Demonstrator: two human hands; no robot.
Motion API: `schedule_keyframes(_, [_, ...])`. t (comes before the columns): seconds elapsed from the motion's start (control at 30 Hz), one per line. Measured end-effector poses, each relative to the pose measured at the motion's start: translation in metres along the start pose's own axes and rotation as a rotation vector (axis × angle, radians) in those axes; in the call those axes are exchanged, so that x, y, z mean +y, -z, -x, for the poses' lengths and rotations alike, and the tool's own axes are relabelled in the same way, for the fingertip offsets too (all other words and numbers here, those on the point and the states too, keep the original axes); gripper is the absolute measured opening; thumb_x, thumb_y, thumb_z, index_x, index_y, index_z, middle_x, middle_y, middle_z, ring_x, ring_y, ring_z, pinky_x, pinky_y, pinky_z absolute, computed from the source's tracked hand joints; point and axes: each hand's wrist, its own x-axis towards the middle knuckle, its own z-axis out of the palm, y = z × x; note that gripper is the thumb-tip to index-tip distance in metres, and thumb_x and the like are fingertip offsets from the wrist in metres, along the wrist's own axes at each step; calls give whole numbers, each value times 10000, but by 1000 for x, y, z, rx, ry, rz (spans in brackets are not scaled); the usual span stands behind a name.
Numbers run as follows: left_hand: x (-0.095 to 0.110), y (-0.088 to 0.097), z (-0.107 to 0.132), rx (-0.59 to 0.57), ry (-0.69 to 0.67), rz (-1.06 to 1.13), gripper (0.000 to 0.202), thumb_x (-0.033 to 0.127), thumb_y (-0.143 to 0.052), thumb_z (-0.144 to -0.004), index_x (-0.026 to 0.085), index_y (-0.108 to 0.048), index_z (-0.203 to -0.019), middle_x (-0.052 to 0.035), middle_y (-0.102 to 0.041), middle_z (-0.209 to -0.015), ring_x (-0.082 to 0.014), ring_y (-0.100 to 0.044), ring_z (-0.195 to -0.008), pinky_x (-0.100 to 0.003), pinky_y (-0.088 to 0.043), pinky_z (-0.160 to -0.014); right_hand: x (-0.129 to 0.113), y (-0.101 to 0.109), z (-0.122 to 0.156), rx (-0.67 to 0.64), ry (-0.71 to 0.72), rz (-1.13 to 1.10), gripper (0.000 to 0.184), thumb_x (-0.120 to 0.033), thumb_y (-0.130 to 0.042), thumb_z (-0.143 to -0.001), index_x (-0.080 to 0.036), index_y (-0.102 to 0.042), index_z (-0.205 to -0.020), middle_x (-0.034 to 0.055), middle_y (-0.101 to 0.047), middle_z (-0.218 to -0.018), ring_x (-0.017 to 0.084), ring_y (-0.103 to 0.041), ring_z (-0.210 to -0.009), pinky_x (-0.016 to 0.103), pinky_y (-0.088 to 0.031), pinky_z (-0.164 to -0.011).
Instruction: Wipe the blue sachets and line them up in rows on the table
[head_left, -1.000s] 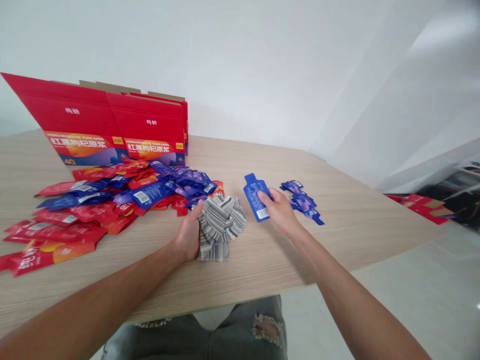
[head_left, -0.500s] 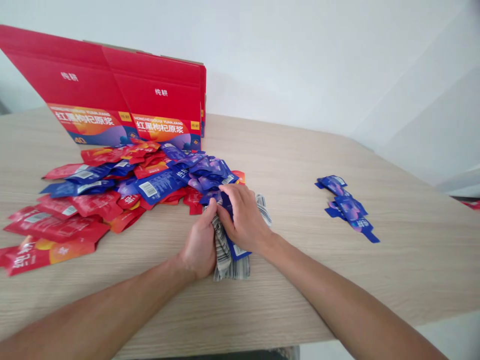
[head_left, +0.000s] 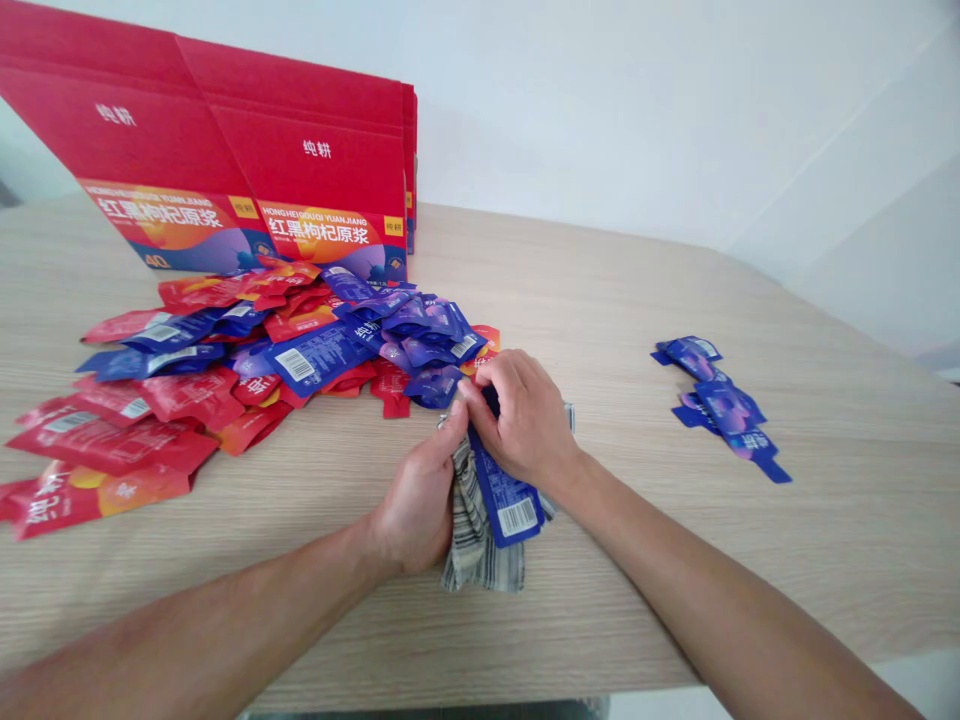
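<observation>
My left hand (head_left: 420, 490) is closed around a grey striped cloth (head_left: 480, 560), which hangs down to the tabletop. My right hand (head_left: 529, 415) grips a blue pouch (head_left: 510, 500) near its upper end; its barcode end points down toward me and lies against the cloth. The thumbs of both hands nearly meet at the top of the pouch, where the fingers hide part of it. Just beyond my hands lies a pile of blue pouches (head_left: 427, 335) and red pouches (head_left: 195, 395).
A red printed carton (head_left: 300, 150) stands upright behind the pile, against the wall. Several blue pouches (head_left: 727, 405) lie overlapped in a small group on the right of the wooden table (head_left: 570, 280).
Both hands, with the cloth and the blue pouch, have shifted slightly right and toward me. More of the pouch's barcode end now shows. The camera view has also tilted a little.
</observation>
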Motion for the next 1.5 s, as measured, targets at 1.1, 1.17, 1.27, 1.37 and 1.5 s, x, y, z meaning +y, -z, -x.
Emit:
schedule_keyframes(1.1, [15,5,5,149,192,-76,706,665,-361,-1075,108,-794,-1086,-158,-810,-889,-372,-795,-988,-460,-645,-911,-59,4,17,-235,-166,-307,547,-587,-430,-1131,-230,-580,-745,12,-641,-642,154,-554,-575,307,-317,-586])
schedule_keyframes(1.17, [16,5,7,134,203,-72,693,662,-368,-1072,119,-798,-1082,-156,-808,-876,-378,-795,-983,-470,-647,-901,-56,8,16,-235,-230,-419,567,-638,-448,-1109,-232,-564,-730,-7,-611,-623,141,-533,-564,297,-323,-587])
schedule_keyframes(1.27, [14,5,5,135,208,-45,642,637,-397,-1074,136,-798,-1095,-142,-809,-870,-375,-796,-993,-476,-644,-914,-54,15,9,-242,-357,-657,594,-702,-537,-1048,-233,-526,-683,-42,-549,-586,113,-473,-537,274,-339,-574])
schedule_keyframes(1.37, [12,7,0,98,147,-9,563,592,-453,-1073,145,-791,-1116,-132,-823,-918,-363,-803,-988,-482,-635,-942,-54,20,0,-230,-516,-930,656,-783,-624,-952,-232,-495,-621,-49,-498,-572,105,-433,-540,262,-356,-548])
schedule_keyframes(1.5, [11,6,-5,-68,166,12,615,576,-374,-1096,133,-761,-1278,-162,-832,-1085,-362,-800,-1045,-518,-608,-1009,-44,28,-14,-98,-791,-1188,703,-891,-667,-825,-246,-478,-618,-59,-439,-549,101,-376,-484,262,-346,-475])
